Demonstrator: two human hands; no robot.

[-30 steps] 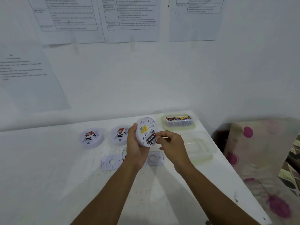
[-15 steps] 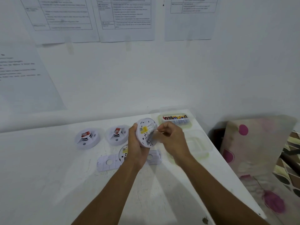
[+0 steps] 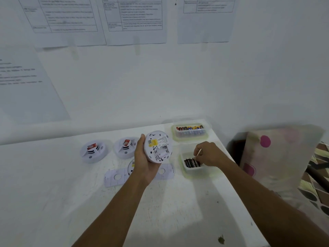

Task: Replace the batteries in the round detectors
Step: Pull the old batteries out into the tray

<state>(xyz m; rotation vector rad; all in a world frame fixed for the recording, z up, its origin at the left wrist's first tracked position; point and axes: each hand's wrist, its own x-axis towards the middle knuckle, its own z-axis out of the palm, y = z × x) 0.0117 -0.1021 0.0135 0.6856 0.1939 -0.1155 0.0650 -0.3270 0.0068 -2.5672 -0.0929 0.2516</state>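
Left hand [image 3: 144, 162] grips tilted detector [image 3: 157, 146] one-handed; may slip; right hand [image 3: 209, 155] curls fingers [image 3: 197, 154] into tub [image 3: 195, 172] of batteries [image 3: 190, 163], grasp unclear; spent and fresh cells could mix.

White round detector [image 3: 158, 146], labelled back showing, tilted, gripped in the left fingers [image 3: 141, 142]; second detector [image 3: 126, 147] and third detector [image 3: 93, 151] sit farther left. Dark batteries [image 3: 192, 162] lie under the right fingers [image 3: 197, 151].

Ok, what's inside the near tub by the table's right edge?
A row of dark batteries lies side by side in the near tub. The right grip sits over their right end, so whether it pinches one, and whatever lies beneath its fingers, is hidden.
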